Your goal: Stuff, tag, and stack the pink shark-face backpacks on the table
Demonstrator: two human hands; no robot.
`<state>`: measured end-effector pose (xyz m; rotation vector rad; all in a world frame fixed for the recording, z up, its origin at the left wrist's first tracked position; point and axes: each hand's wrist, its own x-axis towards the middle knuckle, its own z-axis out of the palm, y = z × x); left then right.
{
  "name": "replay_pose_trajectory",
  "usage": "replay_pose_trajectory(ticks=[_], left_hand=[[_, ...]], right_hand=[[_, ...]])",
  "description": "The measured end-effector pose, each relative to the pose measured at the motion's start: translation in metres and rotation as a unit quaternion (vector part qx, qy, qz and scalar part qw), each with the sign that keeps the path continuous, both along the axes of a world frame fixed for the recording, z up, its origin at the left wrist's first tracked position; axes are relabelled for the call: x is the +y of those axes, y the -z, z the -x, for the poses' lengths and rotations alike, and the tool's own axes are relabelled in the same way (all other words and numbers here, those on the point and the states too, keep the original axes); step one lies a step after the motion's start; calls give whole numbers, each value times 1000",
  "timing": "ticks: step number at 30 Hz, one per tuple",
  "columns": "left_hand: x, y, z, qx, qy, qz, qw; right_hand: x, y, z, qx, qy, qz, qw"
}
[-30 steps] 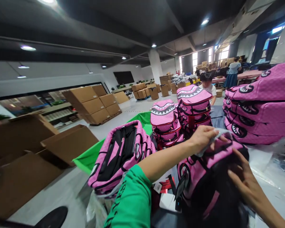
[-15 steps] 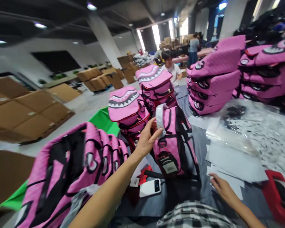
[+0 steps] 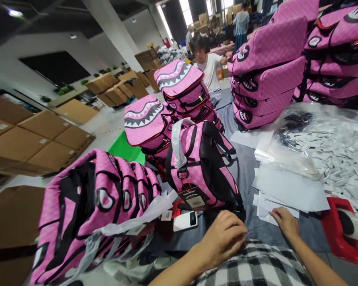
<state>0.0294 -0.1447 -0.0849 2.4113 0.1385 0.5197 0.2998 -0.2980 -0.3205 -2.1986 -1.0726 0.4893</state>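
A pink and black backpack [image 3: 193, 163] stands upright on the grey cloth, its handle wrapped in white material and a tag hanging from its side. In front of it, near the checked clothing, my left hand [image 3: 223, 238] has its fingers curled; whether they hold anything is hidden. My right hand [image 3: 285, 224] pinches the edge of a white paper sheet [image 3: 267, 212] at the right. Left of my left hand lies a white device with a dark display [image 3: 185, 221], beside a red item and small tags.
Pink backpacks [image 3: 98, 198] lean in a row at left; more are stacked behind and at right [image 3: 268, 63]. A red tape dispenser [image 3: 343, 230] and plastic bags of small white pieces [image 3: 340, 159] sit at right. A person in white [image 3: 210, 69] is beyond.
My left hand has let go of the backpack's wrapped handle and come down toward my body. The backpack now shows more of its dark side. My right hand remains at the papers.
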Motion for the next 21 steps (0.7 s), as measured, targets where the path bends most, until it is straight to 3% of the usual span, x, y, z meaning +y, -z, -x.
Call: replay_pose_trajectory(ticks=[3, 5, 9, 12, 14, 16, 19, 21], left_hand=[[-2, 23, -2, 166, 53, 181, 968], [2, 35, -5, 207, 41, 238, 948], [12, 58, -29, 206, -9, 245, 947], [13, 70, -61, 163, 13, 214, 963], [9, 73, -80, 155, 25, 246, 956], [2, 73, -89, 166, -2, 345, 924], [-6, 67, -87, 163, -92, 471, 862], [-9, 60, -77, 137, -136, 467, 863]], right_hand=[[-1, -4, -6, -1, -16, -7, 1000], [-1, -15, -14, -1, -33, -12, 999], [3, -63, -18, 28, -94, -10, 995], [8, -114, -4, 110, -158, 8, 981], [9, -143, 7, 171, -175, 13, 969], [6, -161, 13, 220, -154, 4, 963], [-1, -174, 16, 268, -118, -47, 955], [-1, -179, 21, 261, -101, -64, 958]])
